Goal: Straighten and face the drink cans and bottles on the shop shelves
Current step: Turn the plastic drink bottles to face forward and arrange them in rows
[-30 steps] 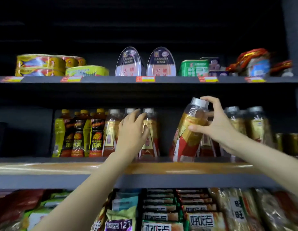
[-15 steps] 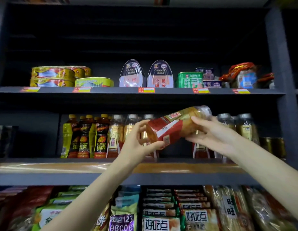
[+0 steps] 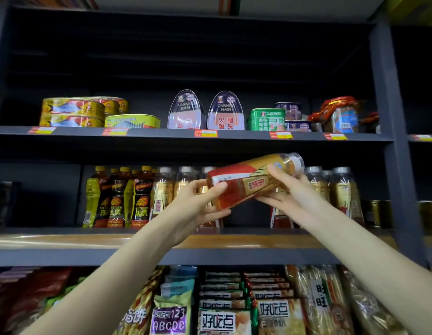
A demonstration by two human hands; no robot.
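Note:
A clear bottle [image 3: 251,180] with a red and gold label and a silver cap lies almost sideways in the air in front of the middle shelf [image 3: 89,240], cap toward the upper right. My left hand [image 3: 198,206] grips its base end. My right hand [image 3: 289,192] holds its neck end, fingers under it and thumb on top. Behind the hands stand upright bottles of the same kind [image 3: 340,189] and a row of dark yellow-capped bottles [image 3: 118,197] at the left.
The upper shelf [image 3: 161,134] carries fish tins [image 3: 72,112], canned ham [image 3: 225,112] and green tins [image 3: 266,119]. Snack packets [image 3: 224,310] fill the shelf below. A dark upright post [image 3: 393,141] bounds the bay at the right. Gold cans [image 3: 379,213] stand at the far right.
My right hand lifted the bottle off the middle shelf and tipped it sideways. My left hand left the shelved bottles and took hold of its base.

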